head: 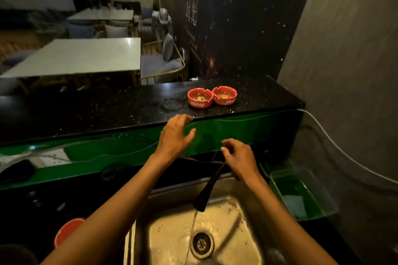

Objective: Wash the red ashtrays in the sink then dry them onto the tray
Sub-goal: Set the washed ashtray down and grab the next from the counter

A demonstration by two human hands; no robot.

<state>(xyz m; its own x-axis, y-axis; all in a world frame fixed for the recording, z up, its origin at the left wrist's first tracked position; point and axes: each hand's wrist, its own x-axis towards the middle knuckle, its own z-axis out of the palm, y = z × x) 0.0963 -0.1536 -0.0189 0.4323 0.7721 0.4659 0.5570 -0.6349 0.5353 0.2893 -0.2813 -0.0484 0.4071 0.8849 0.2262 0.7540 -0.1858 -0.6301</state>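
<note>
- Two red ashtrays sit side by side, touching, on the black speckled counter (107, 109) above and behind the sink: the left ashtray (200, 98) and the right ashtray (224, 95).
- Both carry white lettering on the outer wall and hold what looks like ash and butts.
- Neither ashtray is touched by a hand.
- The left hand (175, 135) is raised in front of the counter's edge, just below the left ashtray, fingers spread and loosely bent, holding nothing.
- The right hand (240, 158) hovers lower, above the back of the sink near the base of the tap, fingers curled; thumb and forefinger seem close to a thin wire there, but whether they pinch it I cannot tell.
- The steel sink (247, 211) lies directly below both forearms, with specks of debris on its wet floor and a round drain (202, 244).
- A dark tap spout (207, 191) slants down over the basin, and a thin stream of water (192, 225) runs from it toward the drain.
- A green plastic tray (323, 198) stands just right of the sink with a pale cloth lying in it.
- A green panel (97, 150) runs below the counter edge, with thin cables across it.
- A red round object (66, 232), partly hidden by the left forearm, lies left of the sink.
- Beyond the counter stand white tables (86, 56) and cushioned chairs (163, 62).
</note>
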